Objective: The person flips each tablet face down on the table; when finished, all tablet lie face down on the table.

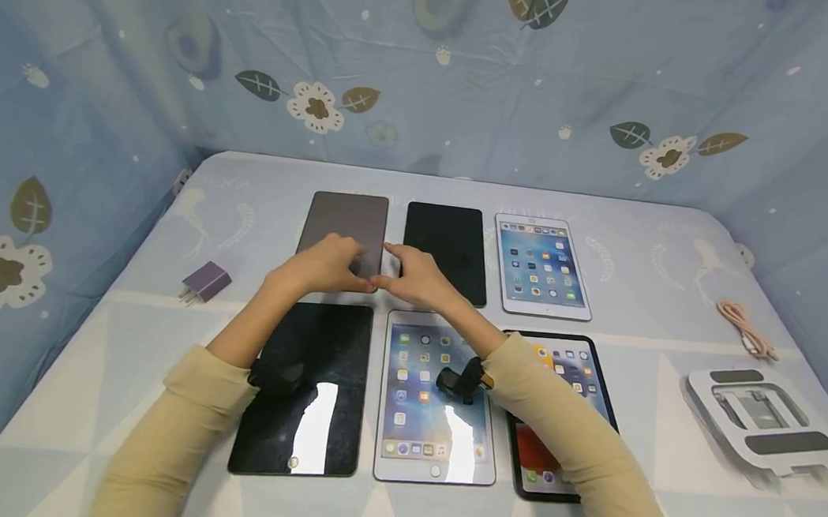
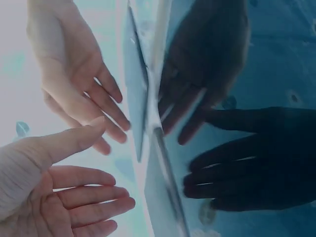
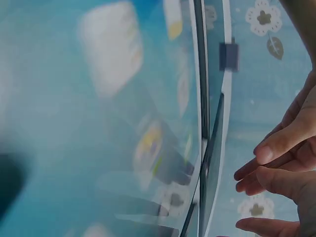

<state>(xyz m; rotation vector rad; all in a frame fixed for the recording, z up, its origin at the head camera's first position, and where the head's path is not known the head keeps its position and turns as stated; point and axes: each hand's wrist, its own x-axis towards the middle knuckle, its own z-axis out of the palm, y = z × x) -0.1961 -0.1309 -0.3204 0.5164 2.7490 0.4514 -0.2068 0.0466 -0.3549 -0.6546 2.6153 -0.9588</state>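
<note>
In the head view both hands hover over the far row of tablets, with their thumb tips close together or touching. The left hand [image 1: 328,267] is above the grey tablet [image 1: 349,213], fingers extended. My right hand [image 1: 421,276] lies over the gap beside the dark tablet [image 1: 450,245]. From the left wrist, the fingers of both hands look straight, with nothing between them. Below the arms lie a black tablet [image 1: 323,340] with a dark screen, a white tablet [image 1: 411,416] with a lit screen, and a black-edged lit tablet [image 1: 581,364], partly hidden by the right sleeve.
A smaller white tablet [image 1: 542,262] with a lit screen lies at the back right. The purple charger plug [image 1: 208,280] sits at the left. On the right are a coiled cable [image 1: 746,328] and a grey folding stand [image 1: 760,418]. A patterned curtain [image 1: 453,79] hangs behind the table.
</note>
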